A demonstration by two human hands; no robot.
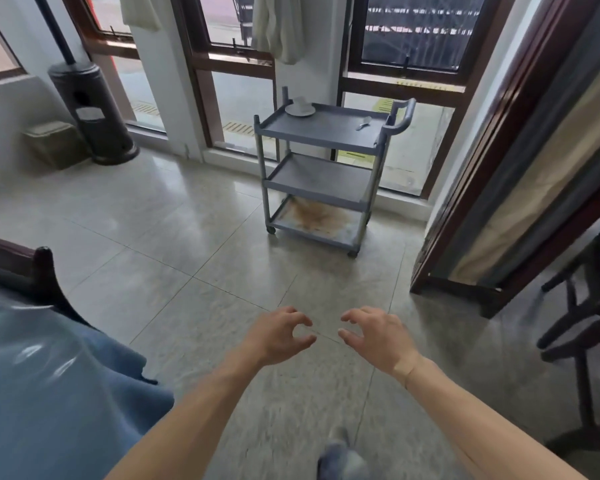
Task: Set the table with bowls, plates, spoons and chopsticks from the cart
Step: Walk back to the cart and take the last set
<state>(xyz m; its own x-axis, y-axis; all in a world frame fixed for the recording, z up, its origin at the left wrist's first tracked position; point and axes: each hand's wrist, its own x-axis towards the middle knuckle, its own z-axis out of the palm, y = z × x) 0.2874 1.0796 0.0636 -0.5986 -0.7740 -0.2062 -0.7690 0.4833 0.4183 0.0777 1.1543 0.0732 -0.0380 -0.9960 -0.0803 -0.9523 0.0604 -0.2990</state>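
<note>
I have both hands out in front of me in the lower middle of the frame, over bare floor tiles (194,244). My left hand (278,336) is empty, its fingers curled loosely with thumb and forefinger apart. My right hand (378,336) mirrors it just beside, fingers bent and spread, gripping nothing. The two sets of fingertips point toward each other with a small gap between them.

The grey three-tier cart (321,174) stands well ahead of my hands, in the upper middle of the frame, against the tall brown-framed windows (236,64). On its top shelf, at the far left corner, sits a white plate (300,110) with a small white vessel (301,102) on it, possibly a cup or a small bowl; the view is too soft for me to tell. Near the right end of the same shelf, close to the cart's handle (400,114), lies a white spoon (364,123). The middle shelf looks bare, and the bottom shelf carries a brown stain.

At the upper left a dark cylindrical heater (90,112) stands beside a low greenish box (54,143). A blue cloth (59,386) fills the lower left, with a dark wooden chair back (42,268) above it. A dark wooden doorframe (492,174) runs down the right side.
</note>
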